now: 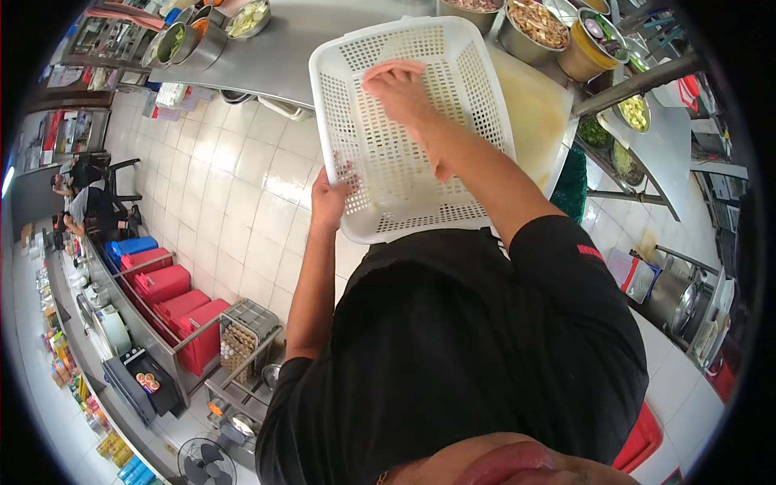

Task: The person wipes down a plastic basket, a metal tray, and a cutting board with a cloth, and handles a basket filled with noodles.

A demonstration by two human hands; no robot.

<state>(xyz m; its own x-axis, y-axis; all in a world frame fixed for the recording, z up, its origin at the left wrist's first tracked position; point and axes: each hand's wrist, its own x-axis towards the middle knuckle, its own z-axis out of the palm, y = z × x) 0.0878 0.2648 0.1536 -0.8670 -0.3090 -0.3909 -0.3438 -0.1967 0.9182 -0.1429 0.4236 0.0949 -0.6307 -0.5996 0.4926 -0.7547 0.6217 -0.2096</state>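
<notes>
Guess we're wiping the white basket (482,90): right hand (400,97) clutching pink cloth (394,65) at 12 o'clock, left hand (327,200) fingers clamped on at 8. Next stroke needs steadiness.

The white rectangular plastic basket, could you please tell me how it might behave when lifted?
The white rectangular plastic basket is probably light for its size, given its many holes. It should stay fairly stiff, since its rim looks unbent beside the gripping left hand.

The steel counter (279,61) bears metal bowls (521,48) and a yellowish board (535,109).
</notes>
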